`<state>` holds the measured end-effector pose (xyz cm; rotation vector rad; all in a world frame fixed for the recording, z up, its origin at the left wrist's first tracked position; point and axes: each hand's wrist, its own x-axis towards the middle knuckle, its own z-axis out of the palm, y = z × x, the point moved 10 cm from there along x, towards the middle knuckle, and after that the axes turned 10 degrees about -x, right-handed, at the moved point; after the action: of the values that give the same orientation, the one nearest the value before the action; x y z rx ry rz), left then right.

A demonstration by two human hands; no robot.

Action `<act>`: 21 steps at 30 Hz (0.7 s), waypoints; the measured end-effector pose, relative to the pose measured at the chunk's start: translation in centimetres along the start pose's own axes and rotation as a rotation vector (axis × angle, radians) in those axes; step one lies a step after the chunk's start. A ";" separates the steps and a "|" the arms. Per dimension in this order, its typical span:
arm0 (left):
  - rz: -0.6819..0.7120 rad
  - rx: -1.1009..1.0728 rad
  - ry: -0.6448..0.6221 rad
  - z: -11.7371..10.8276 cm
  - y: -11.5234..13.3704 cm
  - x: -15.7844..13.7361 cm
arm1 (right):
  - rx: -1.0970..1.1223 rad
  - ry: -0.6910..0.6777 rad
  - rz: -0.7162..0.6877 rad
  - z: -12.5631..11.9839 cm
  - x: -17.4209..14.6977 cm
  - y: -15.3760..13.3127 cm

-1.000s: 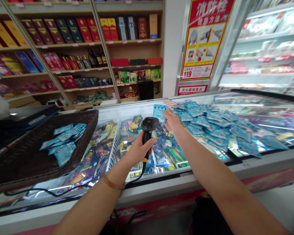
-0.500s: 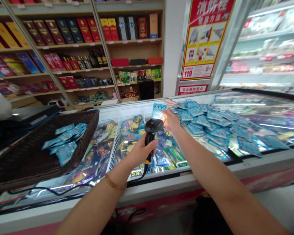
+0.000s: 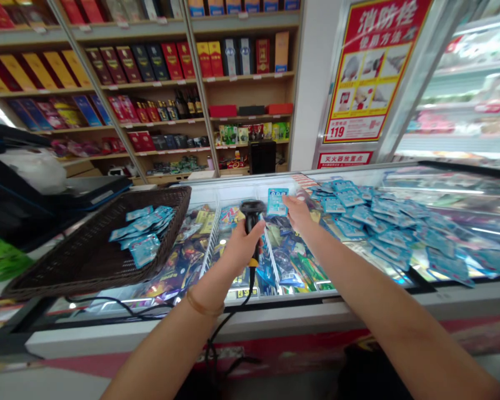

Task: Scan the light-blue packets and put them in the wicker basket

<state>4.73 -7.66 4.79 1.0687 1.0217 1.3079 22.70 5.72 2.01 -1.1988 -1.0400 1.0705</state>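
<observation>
My left hand [image 3: 245, 244] is wrapped round the handle of a black barcode scanner [image 3: 253, 208], whose cord runs down over the freezer's front edge. Between the fingertips of my right hand [image 3: 296, 212] is a small blue packet [image 3: 278, 201], held upright just right of the scanner head and apart from it. To the right, a spread heap of similar blue packets [image 3: 369, 214] lies on the glass top. On the left, a brown woven basket [image 3: 79, 280] holds several more of them.
Beneath me runs a glass-topped chest freezer [image 3: 150, 336] full of bagged goods. A dark device [image 3: 95, 191] stands behind the basket. Shelves [image 3: 158, 83] of boxes and bottles line the back, beside a red fire-hydrant poster [image 3: 373, 72]. The scanner's black cord [image 3: 211, 339] loops at the front.
The view has swung left. My left hand has turned the scanner head away from the packet to a more upright pose. The packet in my right hand has come apart from the scanner.
</observation>
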 end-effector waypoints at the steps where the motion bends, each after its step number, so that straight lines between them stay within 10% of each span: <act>1: 0.018 -0.021 0.051 -1.3 1.1 -0.1 | -0.008 -0.033 0.026 1.6 -0.1 -0.1; 12: 0.199 -0.059 0.345 -13.8 8.3 -4.0 | 0.120 -0.499 0.063 26.6 -3.6 -3.8; 16: 0.198 -0.087 0.333 -13.8 7.5 -4.0 | -0.112 -0.408 -0.028 24.9 -3.9 -3.1; 21: 0.157 -0.081 0.244 -10.4 5.3 -2.1 | -0.552 -0.336 -0.166 15.7 -3.0 -1.6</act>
<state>-6.61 -9.61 7.60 0.9588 1.0709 1.6240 6.84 5.55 4.80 -1.3549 -1.7458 0.8965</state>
